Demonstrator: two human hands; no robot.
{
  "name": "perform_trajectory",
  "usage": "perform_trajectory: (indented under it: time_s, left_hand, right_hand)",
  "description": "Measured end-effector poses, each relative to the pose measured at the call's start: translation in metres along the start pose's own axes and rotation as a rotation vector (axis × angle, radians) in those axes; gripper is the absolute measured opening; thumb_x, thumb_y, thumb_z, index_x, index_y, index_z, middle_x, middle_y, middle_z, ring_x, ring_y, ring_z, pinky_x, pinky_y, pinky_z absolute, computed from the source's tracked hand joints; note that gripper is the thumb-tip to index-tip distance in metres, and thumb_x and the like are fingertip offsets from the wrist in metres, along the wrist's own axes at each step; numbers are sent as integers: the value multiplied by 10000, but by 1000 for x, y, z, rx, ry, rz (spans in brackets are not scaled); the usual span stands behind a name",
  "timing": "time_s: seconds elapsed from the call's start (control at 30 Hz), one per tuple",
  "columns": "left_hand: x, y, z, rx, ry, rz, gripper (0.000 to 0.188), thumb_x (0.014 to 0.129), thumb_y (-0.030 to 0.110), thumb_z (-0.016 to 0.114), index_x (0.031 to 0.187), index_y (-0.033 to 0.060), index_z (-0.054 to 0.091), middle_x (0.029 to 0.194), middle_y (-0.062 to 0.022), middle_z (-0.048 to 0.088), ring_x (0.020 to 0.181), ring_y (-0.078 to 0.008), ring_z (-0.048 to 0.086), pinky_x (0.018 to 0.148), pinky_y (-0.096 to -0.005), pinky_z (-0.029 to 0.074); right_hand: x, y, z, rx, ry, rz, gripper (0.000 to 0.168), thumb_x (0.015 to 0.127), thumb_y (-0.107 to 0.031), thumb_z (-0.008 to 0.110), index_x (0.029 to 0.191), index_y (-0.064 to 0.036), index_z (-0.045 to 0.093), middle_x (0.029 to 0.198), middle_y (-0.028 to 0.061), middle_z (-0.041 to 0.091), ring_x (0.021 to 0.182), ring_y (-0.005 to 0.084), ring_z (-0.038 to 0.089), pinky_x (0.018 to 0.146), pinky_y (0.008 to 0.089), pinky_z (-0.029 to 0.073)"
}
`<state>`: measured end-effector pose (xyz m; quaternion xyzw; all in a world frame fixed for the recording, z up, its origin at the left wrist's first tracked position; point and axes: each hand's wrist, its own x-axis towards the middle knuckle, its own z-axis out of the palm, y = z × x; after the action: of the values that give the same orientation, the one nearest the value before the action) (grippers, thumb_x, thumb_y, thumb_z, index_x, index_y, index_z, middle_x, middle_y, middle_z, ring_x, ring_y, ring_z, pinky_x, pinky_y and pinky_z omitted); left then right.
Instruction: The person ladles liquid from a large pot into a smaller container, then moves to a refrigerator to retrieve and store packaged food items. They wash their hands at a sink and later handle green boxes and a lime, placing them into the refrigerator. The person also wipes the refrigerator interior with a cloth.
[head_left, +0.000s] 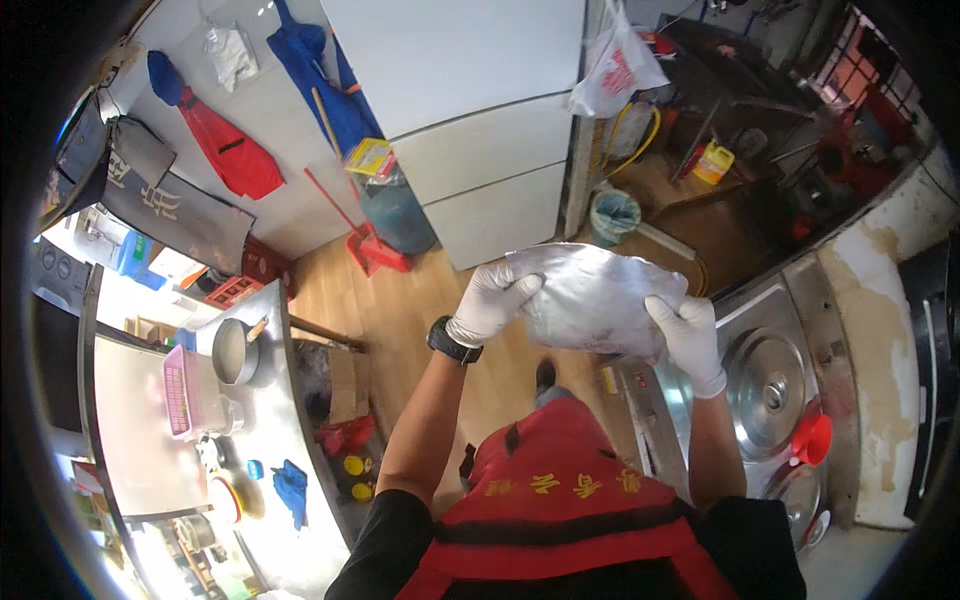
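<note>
A silvery foil pouch (596, 304) hangs in front of me above the floor, stretched between both hands. My left hand (495, 304), in a white glove with a black watch at the wrist, pinches its left upper side with the thumb on the face toward me. Gripping the right side is my right hand (688, 337), also gloved in white. Faint print shows near the pouch's lower edge. Whether it is sealed or holds anything, I cannot tell. Below it is my red apron (555, 480), which bears yellow writing.
To the right is a steel stove counter with a round metal lid (769, 390) and a red plastic cup (811, 440). On the left worktop stand a pan (235, 352) and a pink basket (180, 394). A red dustpan (375, 251) and a lined bin (615, 216) stand ahead.
</note>
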<state>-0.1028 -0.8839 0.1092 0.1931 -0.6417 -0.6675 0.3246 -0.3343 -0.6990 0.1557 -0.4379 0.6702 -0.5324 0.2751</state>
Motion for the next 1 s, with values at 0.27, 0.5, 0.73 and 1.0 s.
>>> perform_trajectory:
  time_s: [0.27,0.5,0.73,1.0]
  left_hand:
    - [58,8,-106,68,128,-1,132,900,43,672,1018,14,724,901,-33,708,744,-62,605,667,-217,493]
    - [99,18,-177,-394,277,56,101,790,-61,663,804,39,656,795,-32,660,753,-130,650,641,-240,517]
    - [109,31,-247,-714,248,81,97,875,128,561,898,45,605,936,-110,638,803,-203,625,717,-281,484]
    - [99,31,-352,-566,311,-82,486,933,361,604,1279,39,491,1217,-120,599,1115,-228,589,984,-375,449]
  right_hand:
    - [122,-13,63,-5,-105,-82,226,888,-139,675,774,57,674,586,33,601,576,46,506,518,269,403]
    - [213,-16,130,641,-175,116,105,870,3,557,865,30,659,820,83,668,762,135,620,723,254,492]
    - [270,-32,202,1008,-294,331,155,824,63,510,902,-9,622,912,93,633,887,178,612,821,294,494]
    - [307,-55,319,790,-277,250,74,901,-14,519,912,-46,585,909,63,615,867,143,607,811,264,489]
